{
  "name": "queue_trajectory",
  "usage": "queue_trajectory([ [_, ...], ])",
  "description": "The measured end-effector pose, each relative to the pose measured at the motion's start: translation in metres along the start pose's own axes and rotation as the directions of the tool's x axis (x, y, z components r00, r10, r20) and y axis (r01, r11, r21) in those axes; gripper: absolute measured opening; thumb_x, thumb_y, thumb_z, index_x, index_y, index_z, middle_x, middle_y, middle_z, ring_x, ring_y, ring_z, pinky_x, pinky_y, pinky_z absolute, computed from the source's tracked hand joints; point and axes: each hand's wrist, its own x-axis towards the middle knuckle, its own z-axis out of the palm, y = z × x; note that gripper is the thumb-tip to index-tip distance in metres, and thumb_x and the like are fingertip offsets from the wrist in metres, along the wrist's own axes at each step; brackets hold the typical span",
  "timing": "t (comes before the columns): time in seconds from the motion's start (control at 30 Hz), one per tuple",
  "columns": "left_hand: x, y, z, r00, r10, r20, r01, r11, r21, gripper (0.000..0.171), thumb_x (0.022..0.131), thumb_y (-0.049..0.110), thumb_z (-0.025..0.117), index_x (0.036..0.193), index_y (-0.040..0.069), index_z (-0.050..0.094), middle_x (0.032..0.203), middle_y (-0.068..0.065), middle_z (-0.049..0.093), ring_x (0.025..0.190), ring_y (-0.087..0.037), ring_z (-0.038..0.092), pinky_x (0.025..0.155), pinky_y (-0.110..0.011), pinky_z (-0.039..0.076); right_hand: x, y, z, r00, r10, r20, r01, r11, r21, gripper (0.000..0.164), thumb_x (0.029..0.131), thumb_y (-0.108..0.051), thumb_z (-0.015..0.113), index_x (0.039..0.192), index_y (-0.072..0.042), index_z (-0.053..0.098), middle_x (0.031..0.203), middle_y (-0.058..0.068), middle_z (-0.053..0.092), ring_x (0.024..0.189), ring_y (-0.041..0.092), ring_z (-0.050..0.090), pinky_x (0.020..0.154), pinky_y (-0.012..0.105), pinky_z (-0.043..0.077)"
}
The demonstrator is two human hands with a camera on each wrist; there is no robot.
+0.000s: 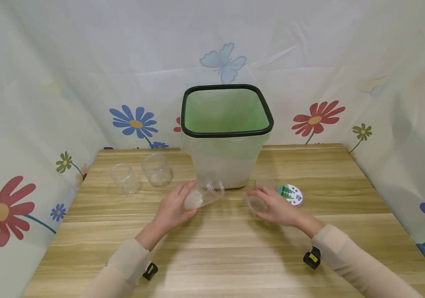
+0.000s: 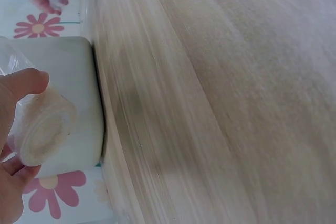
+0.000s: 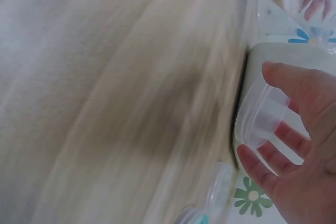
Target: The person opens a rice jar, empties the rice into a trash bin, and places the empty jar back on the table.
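Note:
My left hand [image 1: 173,207] grips a clear plastic jar [image 1: 212,190] tilted on its side, mouth toward the right. Something white and grainy [image 1: 193,199] lies in its bottom end; the left wrist view shows the jar's round base [image 2: 44,135] close up. My right hand [image 1: 272,205] holds a clear plastic cup [image 3: 257,116] between thumb and fingers, and nothing shows inside it. Just right of those fingers lies a round white lid [image 1: 290,194] with green print. A clear round piece [image 1: 265,181] stands behind the right hand.
A square bin [image 1: 223,161], pale with a green inside and black rim, stands at the table's back middle. Two clear jars, one nearer [image 1: 124,179] and one farther back [image 1: 156,170], stand at the left. Flower-printed curtain [image 1: 85,82] encloses the wooden table [image 1: 227,265].

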Motion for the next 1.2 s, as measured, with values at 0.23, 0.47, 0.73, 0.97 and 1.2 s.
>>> queue_trajectory([
  [0.23, -0.002, -0.001, 0.000, 1.000, 0.011, -0.011, -0.011, 1.000, 0.003, 0.087, 0.058, 0.019, 0.085, 0.135, 0.013, 0.044, 0.122, -0.008, 0.054, 0.106, -0.027, 0.056, 0.077, -0.043, 0.053, -0.009, 0.007, 0.008, 0.998, -0.030, -0.061, 0.027, 0.999, -0.045, 0.057, 0.065, -0.015, 0.081, 0.115, -0.001, 0.058, 0.112, 0.018, 0.056, 0.103, 0.031, 0.054, 0.086, 0.046, 0.047],
  [0.47, -0.004, -0.001, -0.001, 1.000, -0.002, -0.003, 0.002, 1.000, 0.007, 0.088, 0.058, 0.018, 0.085, 0.136, 0.014, 0.044, 0.121, -0.008, 0.055, 0.105, -0.026, 0.057, 0.076, -0.043, 0.053, -0.014, 0.012, 0.013, 0.998, -0.007, -0.055, 0.004, 0.998, -0.070, 0.058, 0.062, -0.010, 0.081, 0.114, 0.000, 0.058, 0.111, 0.023, 0.057, 0.101, 0.036, 0.054, 0.086, 0.049, 0.046],
  [0.73, -0.004, -0.001, -0.001, 1.000, 0.007, -0.001, -0.007, 1.000, 0.017, 0.086, 0.060, 0.020, 0.085, 0.135, 0.013, 0.044, 0.120, -0.007, 0.055, 0.105, -0.026, 0.057, 0.077, -0.042, 0.053, -0.014, 0.013, 0.015, 0.996, 0.080, 0.047, -0.076, 0.994, -0.082, 0.055, 0.069, -0.011, 0.077, 0.119, -0.002, 0.056, 0.116, 0.021, 0.055, 0.105, 0.036, 0.053, 0.089, 0.050, 0.045],
  [0.97, -0.005, -0.002, 0.000, 1.000, 0.014, -0.009, -0.014, 1.000, 0.024, 0.085, 0.059, 0.020, 0.085, 0.134, 0.012, 0.045, 0.117, -0.007, 0.056, 0.101, -0.026, 0.058, 0.073, -0.041, 0.054, -0.012, 0.014, 0.016, 0.985, 0.138, 0.100, -0.127, 0.986, -0.104, 0.056, 0.072, -0.011, 0.075, 0.123, -0.004, 0.054, 0.122, 0.023, 0.052, 0.112, 0.039, 0.049, 0.092, 0.052, 0.044],
  [1.2, -0.005, -0.002, -0.002, 1.000, -0.002, 0.001, 0.002, 1.000, 0.020, 0.087, 0.059, 0.020, 0.085, 0.136, 0.014, 0.044, 0.118, -0.008, 0.056, 0.101, -0.026, 0.058, 0.075, -0.041, 0.053, -0.010, 0.015, 0.017, 0.983, 0.139, 0.120, -0.124, 0.985, -0.123, 0.055, 0.074, -0.009, 0.074, 0.124, -0.003, 0.054, 0.124, 0.022, 0.051, 0.114, 0.039, 0.047, 0.094, 0.053, 0.041],
])
